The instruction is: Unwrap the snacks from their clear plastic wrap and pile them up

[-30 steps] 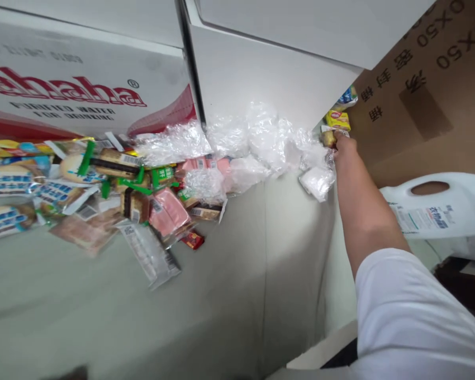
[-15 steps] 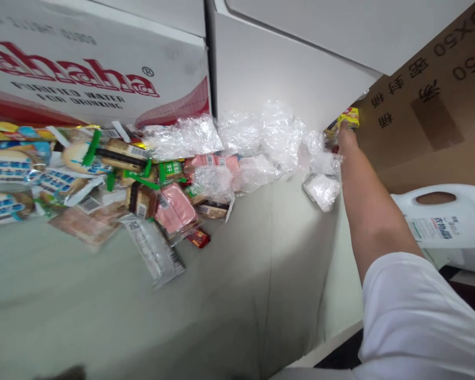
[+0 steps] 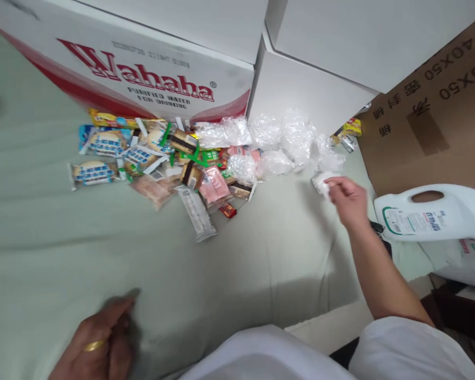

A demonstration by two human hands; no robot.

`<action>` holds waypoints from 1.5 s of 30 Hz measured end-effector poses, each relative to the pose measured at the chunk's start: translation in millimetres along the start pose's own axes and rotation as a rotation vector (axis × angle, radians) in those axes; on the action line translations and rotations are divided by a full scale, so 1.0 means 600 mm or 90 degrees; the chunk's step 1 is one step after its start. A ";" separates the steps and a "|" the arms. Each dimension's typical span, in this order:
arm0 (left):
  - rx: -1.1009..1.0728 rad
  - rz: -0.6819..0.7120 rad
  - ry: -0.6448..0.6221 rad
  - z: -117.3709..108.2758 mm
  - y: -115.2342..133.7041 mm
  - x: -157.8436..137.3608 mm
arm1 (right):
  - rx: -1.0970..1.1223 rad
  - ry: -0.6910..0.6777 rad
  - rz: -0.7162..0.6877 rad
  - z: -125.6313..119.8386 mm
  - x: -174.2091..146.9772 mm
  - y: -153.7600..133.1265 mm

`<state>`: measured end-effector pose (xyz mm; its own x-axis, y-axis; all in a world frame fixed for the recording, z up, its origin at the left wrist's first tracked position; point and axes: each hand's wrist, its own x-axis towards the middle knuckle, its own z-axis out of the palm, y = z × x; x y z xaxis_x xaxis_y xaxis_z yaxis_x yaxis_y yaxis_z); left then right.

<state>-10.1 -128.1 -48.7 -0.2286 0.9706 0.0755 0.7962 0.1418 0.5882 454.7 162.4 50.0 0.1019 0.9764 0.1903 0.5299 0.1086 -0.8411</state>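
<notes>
My right hand pinches the edge of a small whitish packet in crinkled clear plastic, low over the sheet; the packet's contents cannot be made out. Just beyond it lies a row of crumpled clear plastic wrappers. At the lower left, my left hand rests near the sheet with a gold ring and the index finger stretched forward, and nothing shows in it. Wrapped snacks are heaped left of the wrappers, among them a round biscuit pack, a pink packet and a long white sachet.
A Wahaha water carton and white boxes wall off the back. A brown cardboard box stands at the right, with a yellow packet at its foot. Nearer is a white detergent jug on the pale green sheet.
My right hand has drawn back from the yellow packet in the far right corner and now grips the whitish packet. My left hand has come into view, and the camera has shifted left.
</notes>
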 end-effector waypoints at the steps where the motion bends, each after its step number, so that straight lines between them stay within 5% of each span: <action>1: 0.004 0.009 -0.012 -0.002 -0.001 -0.001 | -0.027 -0.100 -0.015 0.026 -0.023 -0.010; 4: -0.002 0.084 0.014 -0.001 0.004 0.003 | -0.101 -0.266 -0.136 0.111 -0.057 -0.039; 7: 0.005 0.152 0.081 0.006 0.017 0.013 | -0.182 -0.236 -0.234 0.204 -0.052 -0.071; 12: -0.044 0.182 0.089 -0.002 0.039 0.022 | -0.321 -0.202 -0.206 0.306 -0.023 -0.114; 15: -0.152 0.132 0.049 -0.018 0.056 0.023 | -0.156 -0.143 -0.170 0.299 -0.044 -0.129; 19: -0.355 0.044 -0.083 -0.022 0.098 0.046 | 0.288 -0.111 0.064 0.256 -0.139 -0.136; 24: -0.567 -0.004 -0.245 0.032 0.169 0.121 | 0.476 -0.133 0.202 0.252 -0.270 -0.123; 28: -0.593 0.050 -0.232 0.086 0.199 0.164 | 0.379 -0.122 0.084 0.265 -0.317 -0.112; 33: -0.552 0.128 -0.211 0.103 0.175 0.174 | 0.239 -0.183 -0.041 0.265 -0.328 -0.103; 37: -0.630 0.030 -0.258 0.097 0.159 0.173 | 0.212 -0.171 -0.059 0.264 -0.335 -0.095; 45: -0.716 -0.018 -0.350 0.103 0.168 0.173 | -0.068 -0.158 -0.316 0.275 -0.356 -0.106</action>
<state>81.4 -0.7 -31.2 0.2408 0.9611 -0.1351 -0.1856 0.1823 0.9656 260.2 -22.5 -20.6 -0.3753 0.8291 0.4144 0.5470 0.5590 -0.6232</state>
